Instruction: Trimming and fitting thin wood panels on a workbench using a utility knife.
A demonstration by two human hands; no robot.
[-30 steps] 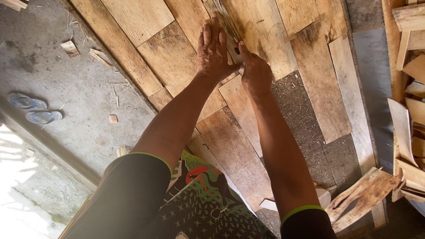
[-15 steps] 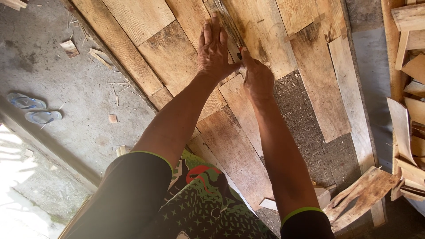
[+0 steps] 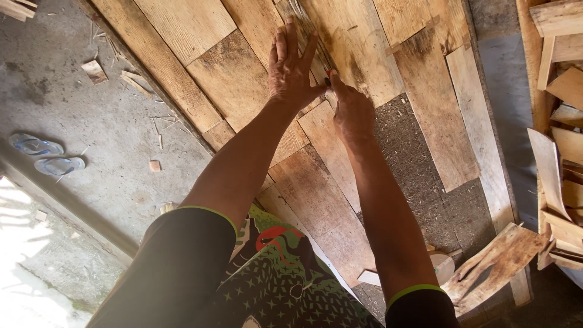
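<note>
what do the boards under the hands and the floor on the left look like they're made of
The boards look like thin, unfinished wood veneer: visible grain, rough edges, dark stains. The left hand lies flat on them. The floor looks like bare grey concrete, dusty and littered with wood chips.

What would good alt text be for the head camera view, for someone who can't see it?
Two bare hands work on overlapping thin wooden sheets on the ground: the left hand lies flat, fingers spread, while the right hand pinches a small tool beside it. A pair of blue sandals sits on the concrete at left.
</note>
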